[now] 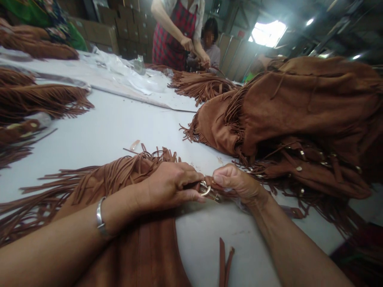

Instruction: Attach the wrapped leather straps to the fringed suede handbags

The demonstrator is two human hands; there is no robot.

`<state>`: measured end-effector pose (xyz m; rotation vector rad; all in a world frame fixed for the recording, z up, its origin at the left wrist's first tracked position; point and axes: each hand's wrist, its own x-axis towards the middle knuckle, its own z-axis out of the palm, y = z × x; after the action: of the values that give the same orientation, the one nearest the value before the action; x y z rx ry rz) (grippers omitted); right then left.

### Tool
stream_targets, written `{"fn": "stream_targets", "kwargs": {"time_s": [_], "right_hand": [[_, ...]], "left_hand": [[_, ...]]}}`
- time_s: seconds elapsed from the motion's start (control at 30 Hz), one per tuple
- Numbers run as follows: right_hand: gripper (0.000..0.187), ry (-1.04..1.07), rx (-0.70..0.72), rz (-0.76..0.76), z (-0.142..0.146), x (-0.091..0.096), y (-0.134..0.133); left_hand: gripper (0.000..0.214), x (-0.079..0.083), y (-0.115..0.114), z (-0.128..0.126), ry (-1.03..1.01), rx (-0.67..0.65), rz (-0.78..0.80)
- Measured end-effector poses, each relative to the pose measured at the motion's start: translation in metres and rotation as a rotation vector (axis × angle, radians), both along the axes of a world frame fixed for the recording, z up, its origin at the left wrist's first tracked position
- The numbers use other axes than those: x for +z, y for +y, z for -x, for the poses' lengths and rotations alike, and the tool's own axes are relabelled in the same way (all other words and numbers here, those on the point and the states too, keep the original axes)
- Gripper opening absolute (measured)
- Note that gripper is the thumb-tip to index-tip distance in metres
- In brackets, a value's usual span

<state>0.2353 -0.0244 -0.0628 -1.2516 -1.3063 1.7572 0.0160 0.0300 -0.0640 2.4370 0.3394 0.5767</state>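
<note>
Brown fringed leather piece [149, 247] lies on the white table [110, 127] directly in front of me, its fringe spreading to the left and its smooth panel running down toward the near edge of view. My left hand [172, 185] rests over the upper edge of this piece, thumb below and fingers above, closed narrowly on a shiny metal ring fitting [206, 190]; exact contact behind the fingers is hidden. My right hand [237, 181], directly opposite, pinches a short brown strap [210, 181] between thumb and curled forefinger, close against the ring fitting. Whether the strap passes through the ring, I cannot tell. Fingertips of both hands are near each other. Silver bracelet [101, 217] on my left wrist. Two loose strips [222, 261] lie on the table, nearer to me than the right hand. To the right: a large heap of brown suede [299, 103] with fringe and metal studs. To the left: further fringed pieces [38, 99]. Beyond, crumpled clear plastic [125, 75] on the table. Across it stands a co-worker in a red checked apron [170, 38], with a second person [211, 54] just behind; stacked cartons [127, 30] in the background.
</note>
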Motion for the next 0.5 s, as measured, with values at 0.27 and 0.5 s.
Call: {"fn": "stream_targets", "kwargs": {"time_s": [0.27,0.5], "right_hand": [[0.036,-0.180,0.114,-0.075,-0.003,0.017,-0.008],[0.035,-0.063,0.142,0.034,-0.004,0.009,-0.005]], "left_hand": [[0.034,0.001,0.000,0.000,0.082,-0.054,-0.156],[0.036,0.005,-0.004,-0.002,0.109,-0.110,-0.288]]}}
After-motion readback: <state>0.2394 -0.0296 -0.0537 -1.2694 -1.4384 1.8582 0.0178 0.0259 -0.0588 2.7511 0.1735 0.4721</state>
